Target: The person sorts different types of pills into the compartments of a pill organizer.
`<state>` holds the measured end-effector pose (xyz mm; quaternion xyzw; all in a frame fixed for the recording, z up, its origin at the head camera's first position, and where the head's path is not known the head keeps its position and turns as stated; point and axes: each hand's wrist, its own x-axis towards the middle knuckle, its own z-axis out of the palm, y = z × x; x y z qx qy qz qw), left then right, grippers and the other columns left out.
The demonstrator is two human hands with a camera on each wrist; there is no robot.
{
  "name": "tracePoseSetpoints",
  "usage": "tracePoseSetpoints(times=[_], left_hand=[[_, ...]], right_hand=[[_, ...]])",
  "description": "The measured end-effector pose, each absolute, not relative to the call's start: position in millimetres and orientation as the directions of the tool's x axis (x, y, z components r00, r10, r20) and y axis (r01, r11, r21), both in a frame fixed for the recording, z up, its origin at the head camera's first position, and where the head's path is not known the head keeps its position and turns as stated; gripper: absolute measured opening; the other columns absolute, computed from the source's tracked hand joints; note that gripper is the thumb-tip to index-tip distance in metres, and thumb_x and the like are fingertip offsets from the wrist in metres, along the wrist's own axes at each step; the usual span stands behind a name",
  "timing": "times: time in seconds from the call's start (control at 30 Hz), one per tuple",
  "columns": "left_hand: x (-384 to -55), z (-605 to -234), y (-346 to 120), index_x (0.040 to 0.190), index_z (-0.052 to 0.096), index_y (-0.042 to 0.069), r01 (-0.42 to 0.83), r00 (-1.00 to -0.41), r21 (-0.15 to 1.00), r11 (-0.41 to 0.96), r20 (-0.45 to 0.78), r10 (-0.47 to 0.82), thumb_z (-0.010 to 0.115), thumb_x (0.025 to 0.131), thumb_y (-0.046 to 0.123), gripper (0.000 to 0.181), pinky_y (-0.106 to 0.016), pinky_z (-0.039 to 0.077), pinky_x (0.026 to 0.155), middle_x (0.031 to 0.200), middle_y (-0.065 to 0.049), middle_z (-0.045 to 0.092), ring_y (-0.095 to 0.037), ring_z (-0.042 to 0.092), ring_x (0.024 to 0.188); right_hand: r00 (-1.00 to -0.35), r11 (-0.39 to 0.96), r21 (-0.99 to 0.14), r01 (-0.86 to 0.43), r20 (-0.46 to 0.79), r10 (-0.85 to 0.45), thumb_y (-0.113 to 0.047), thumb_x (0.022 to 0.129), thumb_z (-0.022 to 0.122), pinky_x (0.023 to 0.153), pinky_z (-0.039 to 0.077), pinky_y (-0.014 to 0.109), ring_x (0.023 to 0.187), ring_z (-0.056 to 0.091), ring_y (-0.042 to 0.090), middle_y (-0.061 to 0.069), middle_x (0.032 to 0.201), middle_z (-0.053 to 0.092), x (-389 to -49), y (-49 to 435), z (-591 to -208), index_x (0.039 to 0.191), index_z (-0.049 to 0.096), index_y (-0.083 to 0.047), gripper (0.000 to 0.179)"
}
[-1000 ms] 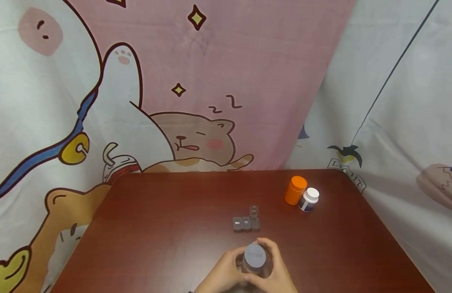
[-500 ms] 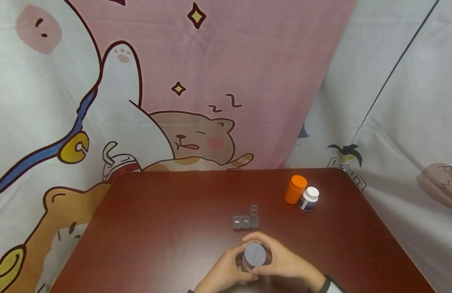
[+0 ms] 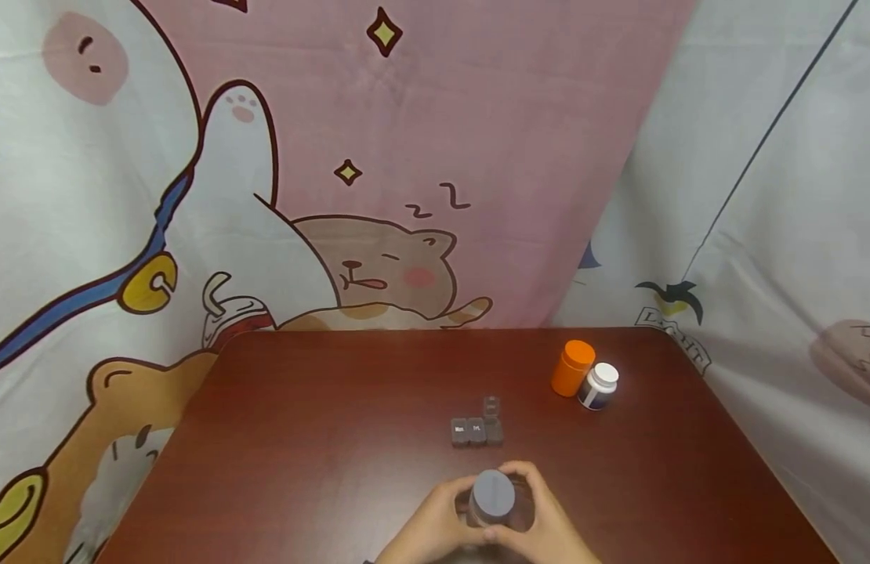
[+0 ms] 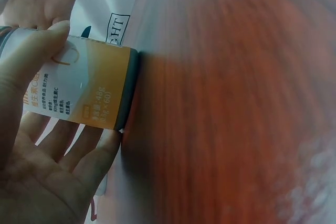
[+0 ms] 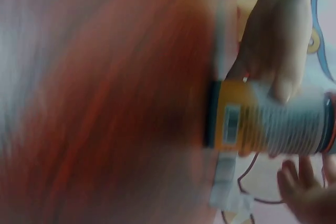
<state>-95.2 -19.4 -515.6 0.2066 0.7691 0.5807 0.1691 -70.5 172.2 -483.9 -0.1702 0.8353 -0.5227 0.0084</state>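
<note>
A vitamin bottle (image 4: 100,85) with a dark grey lid (image 3: 493,493) and an orange-and-white label stands on the table, close to the front. My left hand (image 3: 435,521) grips its body, thumb across the label and fingers on the opposite side. Around the lid curve the thumb and forefinger of my right hand (image 3: 548,521); their exact contact is partly hidden, and that hand (image 5: 307,192) is blurred in the right wrist view. Just beyond the bottle lies a small grey pill organizer (image 3: 476,431) marked with day names, its rightmost compartment lid raised.
At the back right an orange pill bottle (image 3: 573,368) stands beside a white pill bottle (image 3: 599,386) with a dark label. The brown table (image 3: 322,439) meets a printed cloth (image 3: 548,157) along its back edge.
My right hand turned inward over the lid half a second ago and has since swung back to the bottle's right side. My left hand and the bottle stay in place.
</note>
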Motion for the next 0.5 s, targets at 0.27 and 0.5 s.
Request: tracePoseSetpoints(times=[0.27,0.5], left_hand=[[-96.5,-517.1,-19.3,0.124,0.059,0.026,0.203,-0.859,0.951,0.234,0.058,0.508,0.08,0.07,0.037,0.059,-0.034,0.052,0.087,0.118,0.004,0.064,-0.01,0.057,0.102],[-94.3,-516.3,-18.2,0.123,0.059,0.024,0.144,-0.866,0.964,0.222,0.014,0.499,0.081,0.069,0.037,0.06,-0.027,0.052,0.082,0.115,0.004,0.065,-0.008,0.059,0.096]], right_hand=[[-0.968,0.417,-0.874,-0.249,0.212,-0.134,-0.029,0.064,0.085,0.088,0.049,0.038,0.102,0.051,0.012,-0.005,0.117,0.051,-67.5,154.8,-475.2,0.119,0.054,-0.026,0.063],[-0.931,0.405,-0.848,-0.342,0.248,-0.266,-0.031,0.067,0.082,0.088,0.049,0.038,0.103,0.053,0.015,-0.004,0.116,0.058,-76.8,162.6,-475.9,0.129,0.049,-0.028,0.07]])
